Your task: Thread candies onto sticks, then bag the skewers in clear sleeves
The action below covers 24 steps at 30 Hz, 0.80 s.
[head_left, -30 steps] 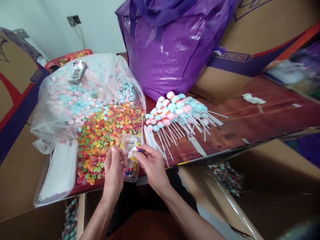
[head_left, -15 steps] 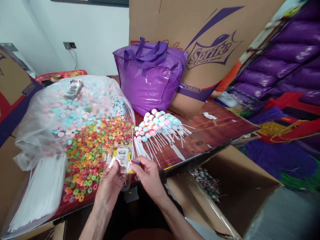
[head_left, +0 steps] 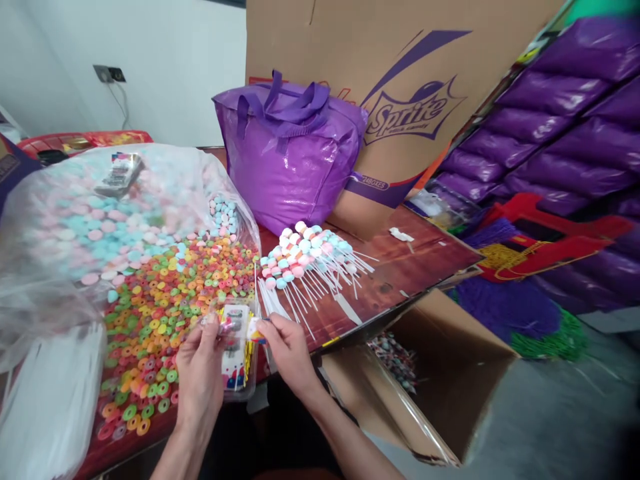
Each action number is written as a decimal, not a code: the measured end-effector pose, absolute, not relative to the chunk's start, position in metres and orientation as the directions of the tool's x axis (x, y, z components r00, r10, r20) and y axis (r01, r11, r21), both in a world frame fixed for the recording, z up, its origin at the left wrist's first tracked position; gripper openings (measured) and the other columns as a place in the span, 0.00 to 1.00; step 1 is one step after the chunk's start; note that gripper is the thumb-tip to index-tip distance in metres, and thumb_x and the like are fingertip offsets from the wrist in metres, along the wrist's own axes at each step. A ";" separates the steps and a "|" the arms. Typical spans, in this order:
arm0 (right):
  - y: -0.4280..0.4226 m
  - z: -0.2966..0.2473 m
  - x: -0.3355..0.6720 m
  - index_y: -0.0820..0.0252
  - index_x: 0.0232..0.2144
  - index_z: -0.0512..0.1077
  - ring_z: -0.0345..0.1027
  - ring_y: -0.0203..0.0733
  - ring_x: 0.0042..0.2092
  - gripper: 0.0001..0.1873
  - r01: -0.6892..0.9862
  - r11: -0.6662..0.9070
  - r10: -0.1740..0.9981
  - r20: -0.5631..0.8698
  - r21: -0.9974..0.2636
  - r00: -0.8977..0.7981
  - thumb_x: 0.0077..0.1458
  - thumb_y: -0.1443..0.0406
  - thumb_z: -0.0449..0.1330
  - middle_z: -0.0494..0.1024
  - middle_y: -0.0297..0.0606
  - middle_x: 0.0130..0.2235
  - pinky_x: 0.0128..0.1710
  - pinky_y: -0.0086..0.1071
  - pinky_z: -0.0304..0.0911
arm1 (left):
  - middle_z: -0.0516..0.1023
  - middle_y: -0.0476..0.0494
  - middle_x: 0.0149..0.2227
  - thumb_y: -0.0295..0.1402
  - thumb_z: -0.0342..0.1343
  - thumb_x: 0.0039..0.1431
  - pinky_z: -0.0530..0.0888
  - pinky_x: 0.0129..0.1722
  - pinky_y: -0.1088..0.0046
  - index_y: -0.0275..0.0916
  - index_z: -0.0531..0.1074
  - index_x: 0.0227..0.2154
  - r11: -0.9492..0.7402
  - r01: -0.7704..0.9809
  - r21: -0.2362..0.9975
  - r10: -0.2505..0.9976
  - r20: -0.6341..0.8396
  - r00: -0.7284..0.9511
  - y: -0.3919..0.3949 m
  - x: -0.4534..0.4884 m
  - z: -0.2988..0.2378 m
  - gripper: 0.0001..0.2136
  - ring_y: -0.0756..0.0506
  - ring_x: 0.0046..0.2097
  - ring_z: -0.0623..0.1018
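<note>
A small clear plastic wrapper with a colourful printed end (head_left: 256,329) is stretched between my two hands. My left hand (head_left: 200,367) pinches its left end between thumb and fingers; my right hand (head_left: 291,352) pinches the printed right end. Whether anything lies inside the wrapper is too small to tell. Just beneath them, a clear plastic tub (head_left: 253,387) holds a stack of printed wrappers (head_left: 233,371). Coloured candy rings (head_left: 163,327) are spread to the left of my hands. Beyond my right hand lies a pile of pastel candies on white sticks (head_left: 305,253).
A clear bag of pastel candies (head_left: 115,227) lies at the back left, a stack of wrappers (head_left: 117,177) on it. White sticks (head_left: 47,407) fill the front left. A purple bag (head_left: 290,167) stands behind, and an open carton (head_left: 450,373) sits below the table's right edge.
The view has swung to the right. My hands have drawn slightly apart, stretching the wrapper between them, and more of the tub below now shows.
</note>
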State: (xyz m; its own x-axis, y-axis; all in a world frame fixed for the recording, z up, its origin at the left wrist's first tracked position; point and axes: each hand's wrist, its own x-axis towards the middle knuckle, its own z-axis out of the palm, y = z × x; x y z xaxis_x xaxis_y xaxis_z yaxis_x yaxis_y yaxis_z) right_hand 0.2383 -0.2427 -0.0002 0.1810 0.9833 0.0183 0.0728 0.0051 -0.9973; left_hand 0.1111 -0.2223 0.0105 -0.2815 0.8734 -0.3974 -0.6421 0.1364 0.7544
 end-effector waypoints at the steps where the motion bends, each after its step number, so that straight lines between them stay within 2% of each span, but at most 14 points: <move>1: -0.241 -0.002 0.238 0.57 0.19 0.53 0.49 0.32 0.26 0.23 0.046 -0.009 0.977 0.001 -0.999 0.211 0.60 0.56 0.55 0.53 0.26 0.21 0.25 0.28 0.46 | 0.78 0.52 0.26 0.37 0.76 0.33 0.75 0.30 0.81 0.37 0.77 0.23 0.101 -0.638 0.763 0.873 -0.376 -0.312 -0.220 0.114 0.010 0.15 0.54 0.28 0.75; 3: -0.237 -0.005 0.238 0.57 0.19 0.56 0.51 0.32 0.25 0.23 -0.032 -0.045 0.969 -0.051 -0.998 0.240 0.62 0.54 0.54 0.56 0.27 0.21 0.25 0.28 0.48 | 0.78 0.53 0.25 0.38 0.75 0.35 0.75 0.31 0.81 0.37 0.76 0.22 0.055 -0.637 0.769 0.871 -0.349 -0.345 -0.217 0.120 0.009 0.15 0.55 0.28 0.75; 5: -0.234 -0.007 0.242 0.57 0.20 0.56 0.51 0.32 0.25 0.23 -0.067 -0.059 0.973 -0.072 -0.996 0.219 0.62 0.53 0.53 0.56 0.27 0.22 0.24 0.28 0.48 | 0.78 0.53 0.26 0.37 0.75 0.34 0.76 0.31 0.79 0.37 0.76 0.22 0.078 -0.656 0.750 0.864 -0.379 -0.331 -0.214 0.125 0.009 0.15 0.54 0.28 0.75; 10: -0.230 -0.006 0.259 0.57 0.19 0.53 0.48 0.32 0.26 0.23 0.060 0.004 0.986 0.014 -0.998 0.169 0.60 0.56 0.56 0.52 0.26 0.22 0.25 0.28 0.46 | 0.79 0.53 0.26 0.31 0.76 0.30 0.75 0.30 0.79 0.36 0.76 0.22 0.164 -0.710 0.685 0.819 -0.495 -0.290 -0.210 0.134 0.011 0.16 0.53 0.28 0.76; 14: -0.222 0.006 0.279 0.58 0.20 0.60 0.51 0.33 0.24 0.21 0.068 0.029 0.952 0.048 -0.997 0.302 0.63 0.55 0.53 0.57 0.27 0.21 0.24 0.28 0.48 | 0.78 0.53 0.27 0.31 0.74 0.38 0.73 0.28 0.80 0.35 0.77 0.27 0.102 -0.728 0.678 0.824 -0.467 -0.320 -0.207 0.140 0.012 0.13 0.55 0.26 0.74; 16: -0.214 0.016 0.297 0.58 0.22 0.64 0.54 0.34 0.24 0.21 0.200 0.082 0.893 0.161 -0.976 0.421 0.65 0.56 0.50 0.61 0.28 0.21 0.25 0.29 0.51 | 0.78 0.54 0.26 0.31 0.72 0.44 0.72 0.28 0.80 0.35 0.76 0.27 0.108 -0.744 0.659 0.804 -0.498 -0.324 -0.203 0.139 0.013 0.10 0.55 0.26 0.74; 18: -0.203 0.027 0.321 0.59 0.26 0.68 0.59 0.36 0.27 0.18 0.505 0.139 0.805 0.394 -0.852 0.444 0.65 0.58 0.50 0.68 0.32 0.24 0.30 0.30 0.55 | 0.77 0.53 0.24 0.31 0.69 0.49 0.72 0.27 0.79 0.35 0.75 0.26 0.153 -0.754 0.639 0.787 -0.540 -0.298 -0.199 0.134 0.012 0.08 0.55 0.25 0.74; 20: -0.190 0.035 0.344 0.60 0.34 0.73 0.63 0.41 0.34 0.12 0.788 0.047 0.712 0.574 -0.614 0.404 0.63 0.59 0.54 0.74 0.39 0.33 0.35 0.34 0.57 | 0.76 0.53 0.24 0.31 0.66 0.54 0.72 0.28 0.79 0.35 0.75 0.27 0.195 -0.762 0.618 0.790 -0.559 -0.251 -0.196 0.130 0.011 0.07 0.55 0.26 0.75; 22: -0.177 0.038 0.362 0.62 0.38 0.75 0.65 0.46 0.38 0.11 0.914 -0.103 0.737 0.587 -0.392 0.335 0.61 0.61 0.56 0.76 0.45 0.38 0.36 0.36 0.56 | 0.77 0.52 0.25 0.32 0.64 0.56 0.73 0.28 0.79 0.36 0.74 0.27 0.211 -0.774 0.597 0.792 -0.568 -0.223 -0.194 0.126 0.009 0.06 0.54 0.26 0.76; 24: -0.167 0.036 0.371 0.63 0.39 0.76 0.66 0.48 0.36 0.11 0.954 -0.176 0.809 0.517 -0.243 0.280 0.61 0.64 0.56 0.77 0.47 0.36 0.35 0.36 0.54 | 0.77 0.52 0.26 0.32 0.63 0.58 0.73 0.30 0.78 0.36 0.74 0.28 0.206 -0.788 0.580 0.784 -0.580 -0.222 -0.194 0.125 0.007 0.06 0.53 0.28 0.77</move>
